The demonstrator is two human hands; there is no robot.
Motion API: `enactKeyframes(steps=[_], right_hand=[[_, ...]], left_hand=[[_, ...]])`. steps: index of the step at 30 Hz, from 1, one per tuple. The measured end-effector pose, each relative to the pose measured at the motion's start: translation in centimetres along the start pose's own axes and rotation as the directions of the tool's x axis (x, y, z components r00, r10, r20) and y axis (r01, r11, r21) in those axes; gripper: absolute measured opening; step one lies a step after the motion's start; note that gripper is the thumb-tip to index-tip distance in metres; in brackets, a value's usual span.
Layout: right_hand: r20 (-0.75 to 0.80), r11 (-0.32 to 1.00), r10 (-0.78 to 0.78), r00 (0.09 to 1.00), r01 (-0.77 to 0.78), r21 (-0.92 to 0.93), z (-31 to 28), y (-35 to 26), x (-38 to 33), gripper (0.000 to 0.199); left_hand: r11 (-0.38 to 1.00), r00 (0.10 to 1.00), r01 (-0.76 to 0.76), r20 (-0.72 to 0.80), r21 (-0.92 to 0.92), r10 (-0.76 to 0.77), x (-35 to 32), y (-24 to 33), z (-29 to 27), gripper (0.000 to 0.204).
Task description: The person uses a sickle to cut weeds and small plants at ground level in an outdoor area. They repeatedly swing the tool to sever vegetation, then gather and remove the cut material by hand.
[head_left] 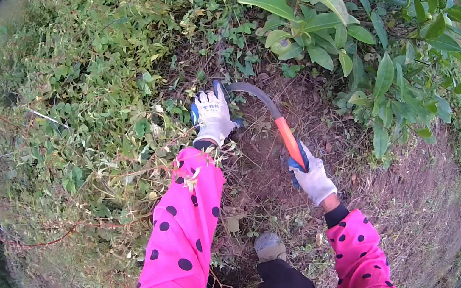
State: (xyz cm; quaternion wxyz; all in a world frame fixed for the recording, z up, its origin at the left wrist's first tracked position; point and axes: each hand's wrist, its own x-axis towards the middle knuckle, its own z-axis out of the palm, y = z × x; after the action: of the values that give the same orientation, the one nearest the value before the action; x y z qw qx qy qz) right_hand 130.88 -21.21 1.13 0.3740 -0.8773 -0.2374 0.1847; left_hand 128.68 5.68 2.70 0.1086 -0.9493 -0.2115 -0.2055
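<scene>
We record: right grip (pixel 310 175) clenched around the sickle (pixel 279 122) at its handle; blade arcs over soil (pixel 260 145), tip near our left grip (pixel 212 113). Left sits beside weeds (pixel 97 99); whether grasping any, we cannot tell.

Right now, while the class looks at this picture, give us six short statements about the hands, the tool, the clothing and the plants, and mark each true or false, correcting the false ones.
1. Both pink sleeves have black spots. True.
2. The right hand grips the orange handle of a sickle. True.
3. The sickle is straight from end to end. False: its blade curves toward the left hand.
4. The left hand is bare. False: it wears a white and blue glove.
5. A grey shoe shows below the hands. True.
6. Every plant has tiny leaves. False: a large-leaved plant fills the upper right.
</scene>
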Motion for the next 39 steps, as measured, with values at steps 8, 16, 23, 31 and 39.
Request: enactKeyframes(steps=[8,16,23,31,39], right_hand=[[0.032,0.870,0.105,0.994,-0.108,0.482,5.8,-1.1,3.9,0.050],[0.231,0.687,0.252,0.940,-0.342,0.641,4.0,2.6,-11.9,0.066],[-0.251,0.889,-0.421,0.872,0.451,0.074,5.5,-4.3,11.2,0.056],[0.054,0.907,-0.409,0.911,0.412,-0.089,9.2,-8.4,16.1,0.062],[0.137,0.988,-0.156,0.978,0.157,0.003,10.3,-12.1,20.1,0.057]], left_hand=[[0.873,0.990,0.028,0.135,-0.487,0.044,-2.6,-4.4,2.8,0.021],[0.915,0.851,0.379,0.440,-0.137,-0.286,-14.6,-15.9,-3.9,0.054],[0.945,0.988,-0.125,-0.121,-0.303,0.092,-1.9,-5.2,-8.1,0.084],[0.934,0.734,0.288,0.578,0.211,-0.357,7.8,-13.9,2.6,0.100],[0.936,0.778,0.343,0.583,-0.084,-0.233,9.2,-13.3,3.1,0.023]])
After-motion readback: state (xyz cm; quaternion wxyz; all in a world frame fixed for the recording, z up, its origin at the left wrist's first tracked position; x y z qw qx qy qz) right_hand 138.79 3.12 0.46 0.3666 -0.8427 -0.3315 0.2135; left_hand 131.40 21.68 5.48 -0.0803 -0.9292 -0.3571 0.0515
